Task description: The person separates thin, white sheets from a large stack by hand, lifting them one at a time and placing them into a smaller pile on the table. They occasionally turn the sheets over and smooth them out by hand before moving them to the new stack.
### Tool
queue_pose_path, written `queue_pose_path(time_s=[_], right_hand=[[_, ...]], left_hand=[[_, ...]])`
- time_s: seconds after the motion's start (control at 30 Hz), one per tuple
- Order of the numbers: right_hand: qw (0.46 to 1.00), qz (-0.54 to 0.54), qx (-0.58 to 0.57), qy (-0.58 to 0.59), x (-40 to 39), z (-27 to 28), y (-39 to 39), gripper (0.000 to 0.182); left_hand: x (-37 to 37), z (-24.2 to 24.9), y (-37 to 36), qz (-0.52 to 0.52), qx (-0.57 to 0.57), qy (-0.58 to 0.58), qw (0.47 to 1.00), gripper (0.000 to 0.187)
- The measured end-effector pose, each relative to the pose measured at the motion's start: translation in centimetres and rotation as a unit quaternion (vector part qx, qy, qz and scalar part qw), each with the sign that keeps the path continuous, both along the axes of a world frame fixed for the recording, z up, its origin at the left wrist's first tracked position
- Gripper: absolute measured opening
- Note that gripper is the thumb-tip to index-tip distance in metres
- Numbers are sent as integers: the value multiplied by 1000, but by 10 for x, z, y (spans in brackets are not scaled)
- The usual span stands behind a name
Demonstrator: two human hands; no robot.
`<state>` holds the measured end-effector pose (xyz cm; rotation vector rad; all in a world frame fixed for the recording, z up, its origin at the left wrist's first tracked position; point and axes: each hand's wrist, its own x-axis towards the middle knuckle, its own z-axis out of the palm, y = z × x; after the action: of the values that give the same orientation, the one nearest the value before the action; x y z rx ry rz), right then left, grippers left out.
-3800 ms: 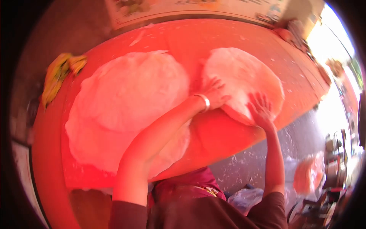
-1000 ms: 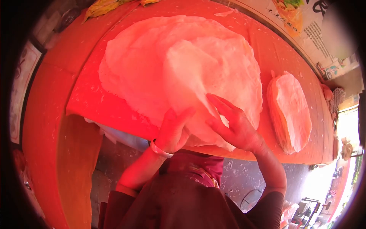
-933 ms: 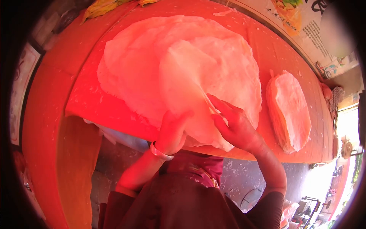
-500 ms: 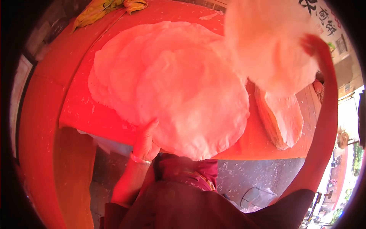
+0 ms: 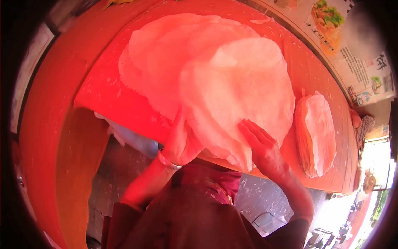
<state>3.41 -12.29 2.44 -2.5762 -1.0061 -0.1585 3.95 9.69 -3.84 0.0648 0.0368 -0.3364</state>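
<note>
A thin round pancake [image 5: 240, 83] lies over a spread of overlapping pancakes [image 5: 166, 50] on the red-lit table; its lower edge is rumpled and folded. My left hand [image 5: 182, 141] is at the lower left edge of the top pancake, fingers stretched upward along it, the rest of the fingers partly hidden. With fingers flat and extended, my right hand [image 5: 263, 145] rests on the lower right part of the same pancake. To the right stands a separate folded stack of pancakes [image 5: 316, 133], apart from both hands.
The table [image 5: 103, 97] has a front edge close to my body, with scattered flakes on top. A printed banner [image 5: 356, 62] with food pictures runs along the far right. Yellow cloth [image 5: 118, 2] shows at the top left.
My right hand has come down from the upper right with the raised pancake, which now lies over the spread. My left hand has moved right and up along the edge. The view has shifted rightward.
</note>
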Motion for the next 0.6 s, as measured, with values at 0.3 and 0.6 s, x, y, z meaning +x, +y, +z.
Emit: queue_pose_path(time_s=[0.3,0.6], right_hand=[[1000,9,7,-6,-12,11,14,49],[997,-65,17,26,-4,21,40,40]], left_hand=[[-10,0,-9,51,177,-28,983,26],[-20,8,-20,74,283,-36,956,20]])
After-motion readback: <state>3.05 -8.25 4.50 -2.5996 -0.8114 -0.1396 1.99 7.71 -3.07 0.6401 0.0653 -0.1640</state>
